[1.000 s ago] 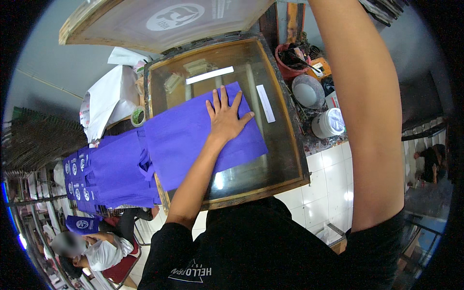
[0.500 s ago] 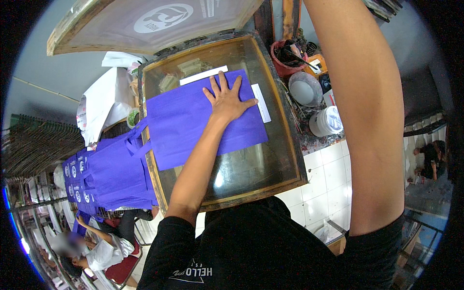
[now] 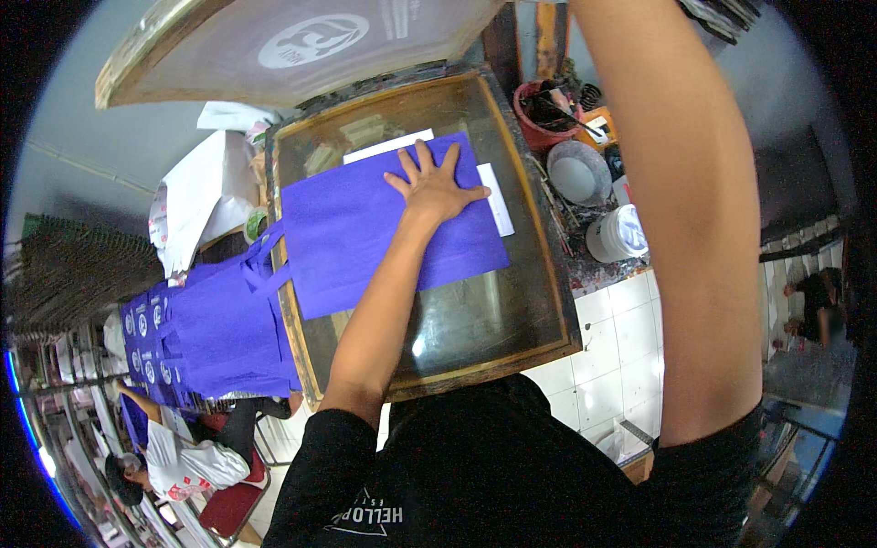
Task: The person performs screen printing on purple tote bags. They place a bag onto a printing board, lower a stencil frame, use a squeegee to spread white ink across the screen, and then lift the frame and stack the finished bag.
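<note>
My left hand (image 3: pixel 435 187) lies flat with its fingers spread on a purple cloth bag (image 3: pixel 352 233). The bag is spread on a framed glass board (image 3: pixel 512 315), its handles hanging over the left edge. White strips lie along the bag's far edge (image 3: pixel 388 146) and right edge (image 3: pixel 496 201). Above the board's far side a silk-screen printing frame (image 3: pixel 301 68) is tilted up, with a round white design on its mesh. My right arm reaches up past the top of the picture, so its hand is hidden from view.
More purple bags (image 3: pixel 219 320) are piled at the left, some printed. White paper (image 3: pixel 206 192) lies behind them. On the right stand a red pot (image 3: pixel 539 132), a pale bowl (image 3: pixel 578 173) and a white bucket (image 3: pixel 617 235). A co-worker (image 3: pixel 196 457) sits at lower left.
The raised frame sits slightly lower and further right in the picture. My left hand stays pressed on the bag. The co-worker at lower left has shifted their head and arm.
</note>
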Motion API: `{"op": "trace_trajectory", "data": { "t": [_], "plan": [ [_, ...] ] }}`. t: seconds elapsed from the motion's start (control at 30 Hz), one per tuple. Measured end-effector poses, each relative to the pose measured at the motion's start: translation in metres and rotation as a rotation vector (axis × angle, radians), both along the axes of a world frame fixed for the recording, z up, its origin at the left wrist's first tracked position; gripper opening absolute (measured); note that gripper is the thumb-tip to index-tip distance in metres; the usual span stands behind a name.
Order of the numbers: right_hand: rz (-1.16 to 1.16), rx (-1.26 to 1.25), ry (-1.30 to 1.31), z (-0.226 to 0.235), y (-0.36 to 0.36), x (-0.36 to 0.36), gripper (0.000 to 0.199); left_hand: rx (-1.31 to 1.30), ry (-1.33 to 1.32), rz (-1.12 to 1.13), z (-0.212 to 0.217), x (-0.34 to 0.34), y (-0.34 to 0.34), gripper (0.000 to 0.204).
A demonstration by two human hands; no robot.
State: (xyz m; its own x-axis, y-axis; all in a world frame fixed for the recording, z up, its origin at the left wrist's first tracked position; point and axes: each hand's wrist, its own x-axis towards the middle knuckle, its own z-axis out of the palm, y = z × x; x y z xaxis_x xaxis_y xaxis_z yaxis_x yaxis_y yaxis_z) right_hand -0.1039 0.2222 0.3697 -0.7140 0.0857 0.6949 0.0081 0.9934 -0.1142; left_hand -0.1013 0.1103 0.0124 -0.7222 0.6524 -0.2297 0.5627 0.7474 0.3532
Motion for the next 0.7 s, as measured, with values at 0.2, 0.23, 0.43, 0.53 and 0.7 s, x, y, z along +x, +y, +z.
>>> {"op": "trace_trajectory", "data": {
  "t": [0.2, 0.23, 0.43, 0.53, 0.7],
  "plan": [
    [-0.055, 0.114, 0.038, -0.009, 0.006, -0.009, 0.044, 0.076, 0.04, -0.028, 0.005, -0.008, 0.008, 0.113],
    [-0.019, 0.084, 0.019, -0.016, -0.006, -0.006, 0.041, 0.209, 0.102, 0.03, 0.001, -0.016, -0.01, 0.11],
    [0.015, 0.027, -0.028, -0.088, -0.031, 0.068, 0.037, 1.391, -0.411, 0.036, 0.093, 0.02, -0.122, 0.062],
    [0.053, -0.135, 0.0, -0.148, -0.06, 0.114, 0.035, 1.581, -0.654, 0.017, 0.103, 0.061, -0.184, 0.038],
    [0.096, -0.242, -0.095, -0.219, -0.079, 0.161, 0.042, 1.083, -0.821, 0.557, 0.031, 0.129, -0.236, 0.021]
  ]
}}
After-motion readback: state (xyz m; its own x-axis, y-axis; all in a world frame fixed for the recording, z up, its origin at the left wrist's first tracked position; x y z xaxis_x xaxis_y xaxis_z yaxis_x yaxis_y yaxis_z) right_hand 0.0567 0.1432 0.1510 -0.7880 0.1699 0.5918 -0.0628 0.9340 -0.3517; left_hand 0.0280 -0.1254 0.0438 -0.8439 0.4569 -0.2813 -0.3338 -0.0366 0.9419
